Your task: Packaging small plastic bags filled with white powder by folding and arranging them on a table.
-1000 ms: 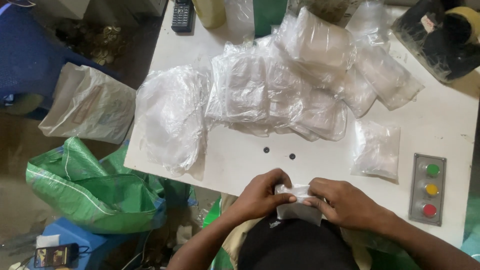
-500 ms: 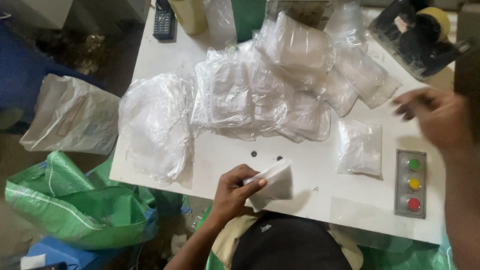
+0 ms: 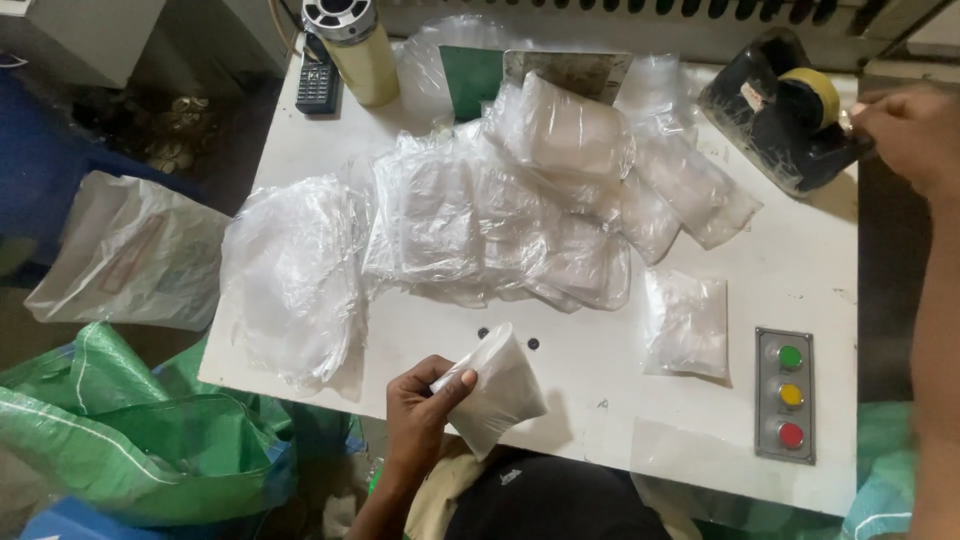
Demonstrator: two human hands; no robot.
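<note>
**Folded plastic packet held over a white worktable**

Seen from above, the left hand (image 3: 420, 405) grips a small folded clear plastic packet (image 3: 495, 390) at the near edge of a white table (image 3: 600, 400). The thumb lies across the packet's top corner and the other fingers curl behind it, pinching it just above the tabletop.

The right hand (image 3: 910, 130) is far off at the upper right, its fingers bunched together at the front of a black tape dispenser (image 3: 785, 110) carrying a yellowish roll. Whether they grip tape cannot be told.

A heap of clear plastic bags (image 3: 480, 220) covers the middle of the table. One filled packet (image 3: 687, 325) lies alone beside a grey panel (image 3: 788, 395) with green, yellow and red buttons. A green woven sack (image 3: 120, 440) sits on the floor at left.
</note>
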